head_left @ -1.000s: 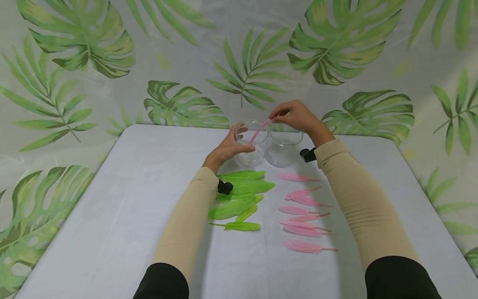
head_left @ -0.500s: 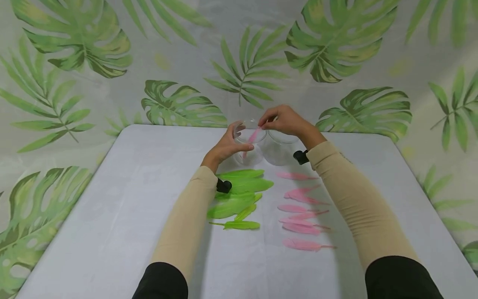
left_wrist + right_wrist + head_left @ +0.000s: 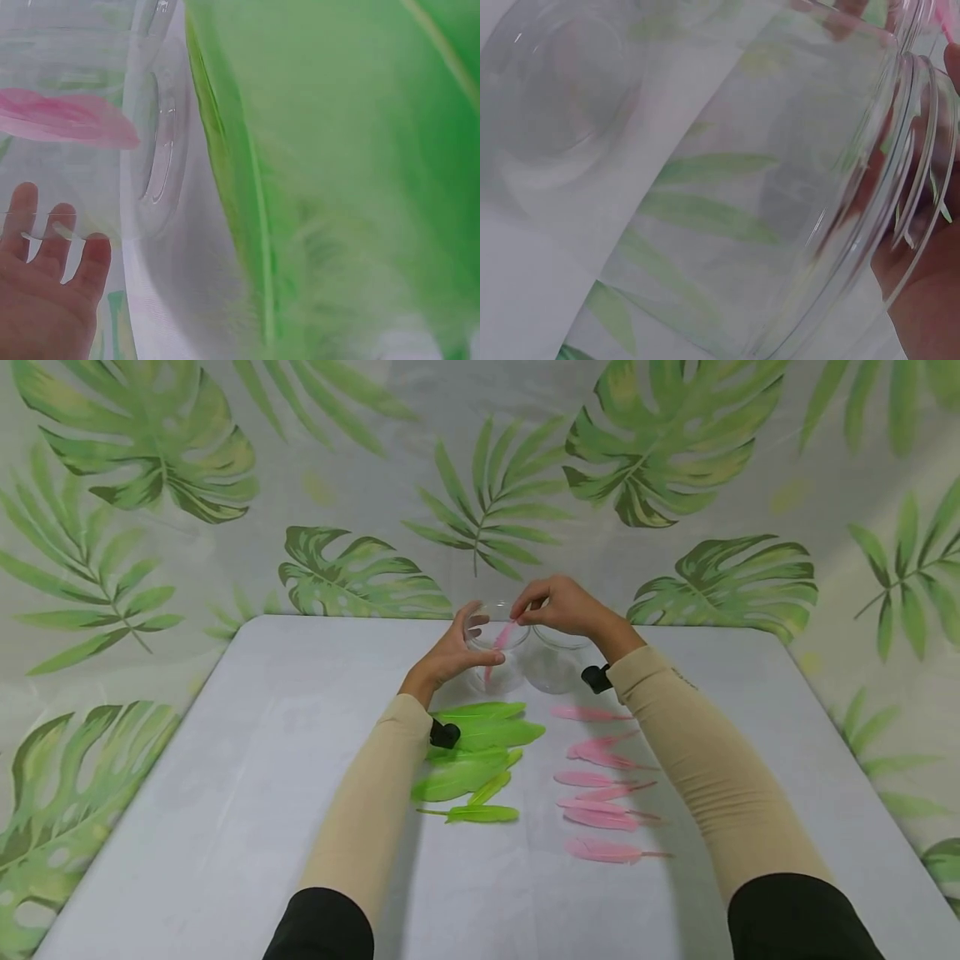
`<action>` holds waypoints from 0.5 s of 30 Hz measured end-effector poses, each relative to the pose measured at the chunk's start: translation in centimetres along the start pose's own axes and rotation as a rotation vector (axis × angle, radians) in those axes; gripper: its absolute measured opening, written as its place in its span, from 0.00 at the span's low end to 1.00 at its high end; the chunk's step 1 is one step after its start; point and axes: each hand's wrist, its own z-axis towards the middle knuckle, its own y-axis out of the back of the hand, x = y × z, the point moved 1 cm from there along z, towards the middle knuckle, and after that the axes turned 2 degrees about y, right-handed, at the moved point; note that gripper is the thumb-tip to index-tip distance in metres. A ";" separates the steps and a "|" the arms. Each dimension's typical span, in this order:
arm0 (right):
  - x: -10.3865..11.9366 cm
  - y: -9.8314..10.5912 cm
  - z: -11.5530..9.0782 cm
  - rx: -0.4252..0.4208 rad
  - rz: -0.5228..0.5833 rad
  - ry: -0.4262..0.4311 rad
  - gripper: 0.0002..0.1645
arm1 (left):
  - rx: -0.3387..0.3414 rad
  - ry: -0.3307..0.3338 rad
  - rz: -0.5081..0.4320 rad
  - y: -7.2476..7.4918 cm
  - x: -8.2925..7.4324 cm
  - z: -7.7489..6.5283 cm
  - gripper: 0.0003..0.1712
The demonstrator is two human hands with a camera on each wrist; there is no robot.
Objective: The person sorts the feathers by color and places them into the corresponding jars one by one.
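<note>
A pink feather (image 3: 501, 641) slants down into the left clear jar (image 3: 512, 674), its top pinched by the right hand (image 3: 558, 606). A light hold and slow lowering clear of the rim should spare its slim, soft vane. The left hand (image 3: 448, 652) spreads around the jar. The right jar (image 3: 553, 672) stands just beside; nearer lie green feathers (image 3: 465, 777) left, loose pink feathers (image 3: 602, 849) right.

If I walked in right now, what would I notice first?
Probably the bright green feathers in the middle of the white table, with pink feathers spread out to their right. Behind them, the right hand pinches a pink feather reaching down into a clear jar held by the left hand.
</note>
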 end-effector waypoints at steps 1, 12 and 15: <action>0.0 0.0 0.0 0.000 -0.002 0.001 0.07 | 0.000 -0.002 -0.001 0.0 0.0 0.0 0.61; 0.2 1.3 -1.4 0.001 -0.002 -0.024 0.15 | -0.019 0.002 -0.005 -0.3 0.0 0.3 0.60; 0.1 2.3 -2.5 -0.023 -0.001 -0.034 0.15 | -0.024 0.001 -0.009 -0.2 0.1 0.2 0.60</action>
